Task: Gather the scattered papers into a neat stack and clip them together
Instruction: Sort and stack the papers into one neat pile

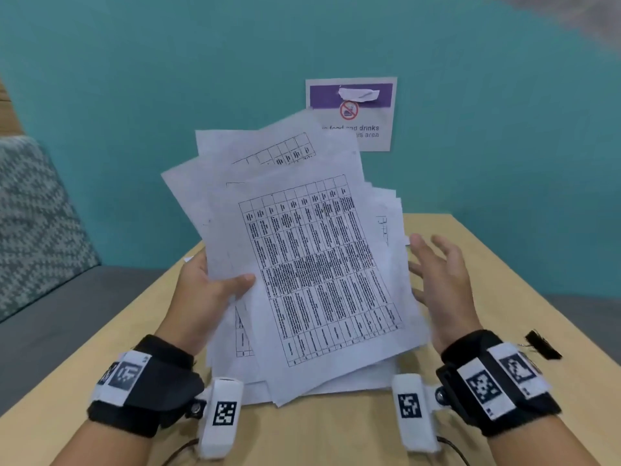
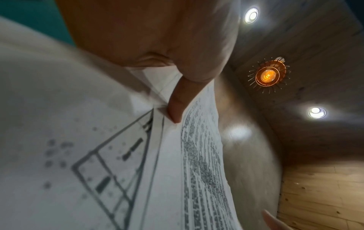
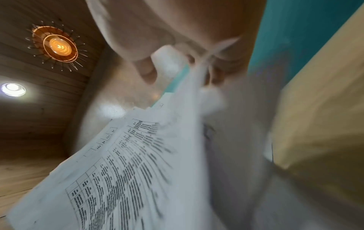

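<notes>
A fanned, uneven bundle of white printed papers (image 1: 302,250) with tables stands tilted above the wooden table (image 1: 336,432), its lower edges near the tabletop. My left hand (image 1: 215,290) grips the bundle's left side, thumb on the front sheet. In the left wrist view the thumb (image 2: 175,109) presses on the papers (image 2: 138,155). My right hand (image 1: 437,270) hovers at the bundle's right edge with its fingers spread, and I cannot tell whether it touches. The right wrist view is blurred, with the papers (image 3: 128,171) below the fingers. A black binder clip (image 1: 542,344) lies on the table at the right.
A teal wall stands behind the table, with a "no food and drinks" sign (image 1: 356,112) on it. A grey sofa with a patterned cushion (image 1: 33,223) is at the left. The table's right edge runs close to the clip.
</notes>
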The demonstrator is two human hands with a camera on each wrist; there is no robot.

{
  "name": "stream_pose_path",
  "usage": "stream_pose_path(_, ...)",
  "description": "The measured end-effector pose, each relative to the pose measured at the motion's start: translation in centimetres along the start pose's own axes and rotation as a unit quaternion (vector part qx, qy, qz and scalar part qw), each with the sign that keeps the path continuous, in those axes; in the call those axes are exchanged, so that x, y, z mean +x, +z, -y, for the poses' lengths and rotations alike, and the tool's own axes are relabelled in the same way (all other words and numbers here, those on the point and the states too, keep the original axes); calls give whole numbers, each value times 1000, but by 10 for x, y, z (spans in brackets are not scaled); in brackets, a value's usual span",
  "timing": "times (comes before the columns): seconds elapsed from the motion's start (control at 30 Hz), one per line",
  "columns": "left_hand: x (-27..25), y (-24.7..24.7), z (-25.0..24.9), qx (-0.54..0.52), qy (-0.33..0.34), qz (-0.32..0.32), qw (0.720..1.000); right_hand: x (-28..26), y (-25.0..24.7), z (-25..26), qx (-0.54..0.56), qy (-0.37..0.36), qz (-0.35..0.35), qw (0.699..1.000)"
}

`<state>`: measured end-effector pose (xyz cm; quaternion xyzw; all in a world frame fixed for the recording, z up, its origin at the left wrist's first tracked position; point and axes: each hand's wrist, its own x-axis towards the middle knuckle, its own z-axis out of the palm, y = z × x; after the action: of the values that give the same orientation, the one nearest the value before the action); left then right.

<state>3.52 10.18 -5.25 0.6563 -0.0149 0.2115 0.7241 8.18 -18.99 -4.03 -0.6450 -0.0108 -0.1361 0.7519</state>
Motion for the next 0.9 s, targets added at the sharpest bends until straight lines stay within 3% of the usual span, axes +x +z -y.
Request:
stream_pose_path(0.1,-1,3,1,7,2,3,1000,1,-3,-2,-65,47,132,988)
stream_pose_path(0.13,-1,3,2,7,5,2,1000,-1,-1,-1,-74,61,148,984)
stream_pose_path(0.23,-1,2,0,4,13,1,1000,-2,3,0,-40,43,38,998)
stream_pose_path(0.3,-1,2,0,3,14,2,1000,-3,3,1,-33,31,14,999)
stream_pose_path(0.4,-3,3,-1,5,15,5,1000,-10,4,6,-78,56,135,986)
stream_pose_path(0.57,-1,-2,-6,-4,24,6,1000,-5,0,2,-38,55,90,994)
stream_pose_path(0.7,-4,0,-11,30,40,17,999,-5,-8,8,-29,99,180,978)
stream_pose_path(0.77,-5,2,-11,42,52,3,998,-7,-7,7,-34,64,176,982)
stream_pose_path(0.9,-7,3,-14,68,94,-37,993,-12,10,1,-61,-88,76,991)
